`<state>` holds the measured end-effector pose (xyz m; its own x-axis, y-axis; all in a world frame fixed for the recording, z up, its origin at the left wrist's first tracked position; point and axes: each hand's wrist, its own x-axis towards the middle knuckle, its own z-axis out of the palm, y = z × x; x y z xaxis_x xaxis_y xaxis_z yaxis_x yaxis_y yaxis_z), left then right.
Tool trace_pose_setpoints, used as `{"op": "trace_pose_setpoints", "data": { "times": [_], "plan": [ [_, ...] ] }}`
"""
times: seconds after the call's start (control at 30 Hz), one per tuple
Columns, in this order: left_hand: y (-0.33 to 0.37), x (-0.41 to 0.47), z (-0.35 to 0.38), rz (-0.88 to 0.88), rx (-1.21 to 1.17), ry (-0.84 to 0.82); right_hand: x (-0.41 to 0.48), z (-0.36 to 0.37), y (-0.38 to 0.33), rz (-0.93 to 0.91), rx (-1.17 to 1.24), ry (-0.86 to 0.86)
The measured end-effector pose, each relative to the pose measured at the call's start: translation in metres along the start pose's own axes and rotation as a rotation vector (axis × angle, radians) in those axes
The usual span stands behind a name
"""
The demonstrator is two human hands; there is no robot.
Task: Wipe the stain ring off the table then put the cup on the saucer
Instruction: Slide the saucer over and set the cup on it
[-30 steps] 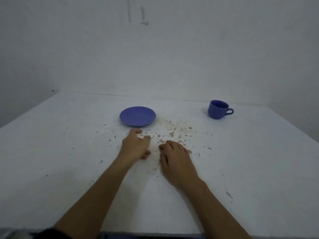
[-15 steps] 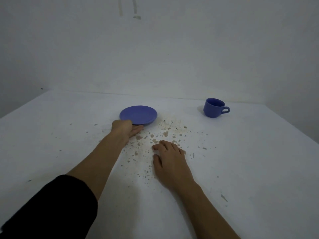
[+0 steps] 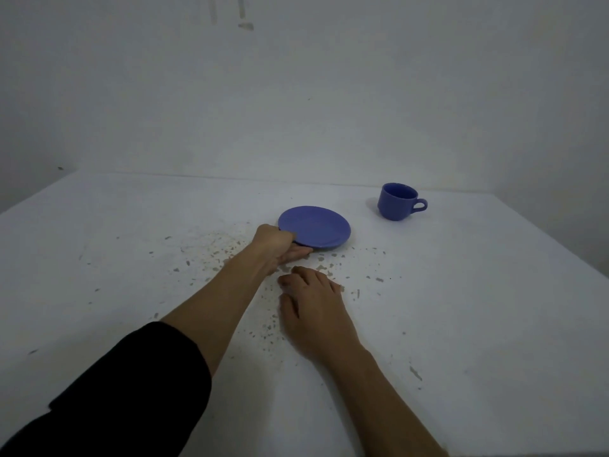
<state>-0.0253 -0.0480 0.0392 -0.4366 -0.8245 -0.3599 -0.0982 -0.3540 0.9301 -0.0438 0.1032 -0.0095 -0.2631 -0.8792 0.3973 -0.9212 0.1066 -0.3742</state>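
Observation:
A blue saucer (image 3: pixel 316 227) sits mid-table, tilted slightly, its near-left rim gripped by my left hand (image 3: pixel 276 247), thumb on top and fingers underneath. A blue cup (image 3: pixel 397 201) stands upright at the back right, handle pointing right, well apart from the saucer. My right hand (image 3: pixel 314 308) lies flat, palm down, on the white table (image 3: pixel 478 308), fingers spread, holding nothing. Brown stain specks (image 3: pixel 217 255) are scattered around and between both hands. No cloth is visible.
A white wall runs close behind the table's far edge. The table's right edge slants down at the right. A dark sleeve (image 3: pixel 115 397) covers my left upper forearm at the bottom left.
My left hand reached forward from beside my right hand, took hold of the saucer's rim and lifted its near edge. The right hand stayed flat. The view shifted left.

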Motion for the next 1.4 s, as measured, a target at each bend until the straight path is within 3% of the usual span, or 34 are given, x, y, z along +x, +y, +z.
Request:
{"op": "trace_pose_setpoints", "data": {
  "times": [0.2,0.3,0.37,0.47,0.57,0.8,1.1,1.4],
  "plan": [
    [-0.007,-0.004,-0.005,0.047,0.080,0.014,0.001,0.002,0.001,0.012,0.021,0.006],
    [-0.008,-0.013,-0.006,0.129,0.162,0.105,0.006,-0.002,0.004,0.089,0.135,0.024],
    [-0.014,-0.023,-0.007,0.245,0.292,0.251,0.009,-0.005,0.008,0.175,0.221,0.065],
    [-0.032,-0.041,-0.002,0.605,0.578,0.447,0.011,-0.013,0.015,0.277,0.224,0.111],
    [-0.043,-0.056,0.016,0.808,0.669,0.358,0.013,-0.025,0.033,0.346,0.118,0.123],
    [-0.078,-0.063,0.043,1.050,1.057,0.047,0.042,-0.048,0.118,0.532,-0.058,0.161],
    [-0.082,-0.050,0.040,1.056,1.019,0.005,0.118,-0.077,0.212,0.703,0.275,0.510],
    [-0.082,-0.045,0.043,1.016,1.044,-0.010,0.145,-0.066,0.240,0.721,0.437,0.606]
  ]
}}
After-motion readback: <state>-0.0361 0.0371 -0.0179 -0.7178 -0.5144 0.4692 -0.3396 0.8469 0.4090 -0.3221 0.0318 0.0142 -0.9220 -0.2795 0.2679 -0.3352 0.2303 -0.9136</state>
